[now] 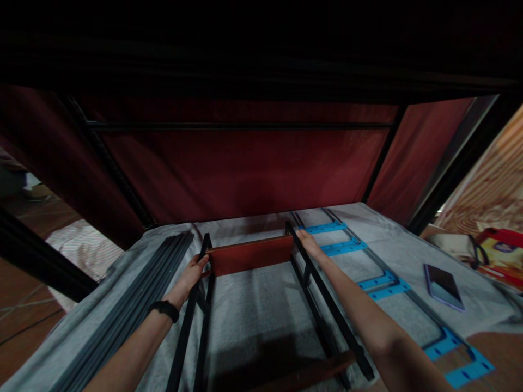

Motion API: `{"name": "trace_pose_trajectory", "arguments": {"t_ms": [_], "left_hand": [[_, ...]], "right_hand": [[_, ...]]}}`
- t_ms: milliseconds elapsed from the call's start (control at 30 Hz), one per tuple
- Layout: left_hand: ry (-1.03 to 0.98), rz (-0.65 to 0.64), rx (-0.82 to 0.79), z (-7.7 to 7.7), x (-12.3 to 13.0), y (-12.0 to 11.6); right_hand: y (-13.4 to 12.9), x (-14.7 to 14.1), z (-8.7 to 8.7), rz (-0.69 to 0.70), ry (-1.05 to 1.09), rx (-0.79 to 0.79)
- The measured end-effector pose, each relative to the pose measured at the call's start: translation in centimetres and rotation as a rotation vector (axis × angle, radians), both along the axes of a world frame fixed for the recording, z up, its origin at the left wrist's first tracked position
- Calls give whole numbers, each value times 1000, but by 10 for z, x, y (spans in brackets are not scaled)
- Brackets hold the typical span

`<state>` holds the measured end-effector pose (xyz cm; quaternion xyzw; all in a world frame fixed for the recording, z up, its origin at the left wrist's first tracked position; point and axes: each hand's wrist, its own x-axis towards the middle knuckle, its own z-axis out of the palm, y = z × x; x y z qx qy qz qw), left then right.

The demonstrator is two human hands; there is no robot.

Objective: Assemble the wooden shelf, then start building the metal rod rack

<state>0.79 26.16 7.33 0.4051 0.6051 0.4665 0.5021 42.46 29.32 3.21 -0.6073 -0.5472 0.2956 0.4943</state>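
Note:
A black metal frame [329,302] lies on a grey cloth, with a reddish-brown board [250,256] across its far end. A second brown board [308,373] crosses the near end, partly cut off by the picture's bottom edge. My left hand [192,275], below a black wristband, is closed around the frame's far left corner beside the board's end. At the far right corner my right hand [309,243] grips the side bar, its fingertips partly hidden by the bar.
Several dark grey tubes [134,305] lie along the left. Blue brackets with grey bent tubes [379,286] run down the right, near a phone [443,286]. A red box [500,256] sits farther right. Black posts and a maroon sheet [245,169] enclose the back, under a dark overhang.

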Motion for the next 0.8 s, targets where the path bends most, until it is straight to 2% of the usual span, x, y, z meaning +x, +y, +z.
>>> {"name": "trace_pose_trajectory", "arguments": {"t_ms": [200,367,533,800], "left_hand": [[9,7,9,1,0,-1],[15,36,20,4,3,-2],[-3,44,13,1,2,-1],[-7,-1,18,-7,-4,5]], "right_hand": [[-7,-4,-7,-2,95,-12],[-5,-4,-7,14,123,-12],[-1,-2,-6,22,108,11],[-9,-1,-7,27,97,43]]}}
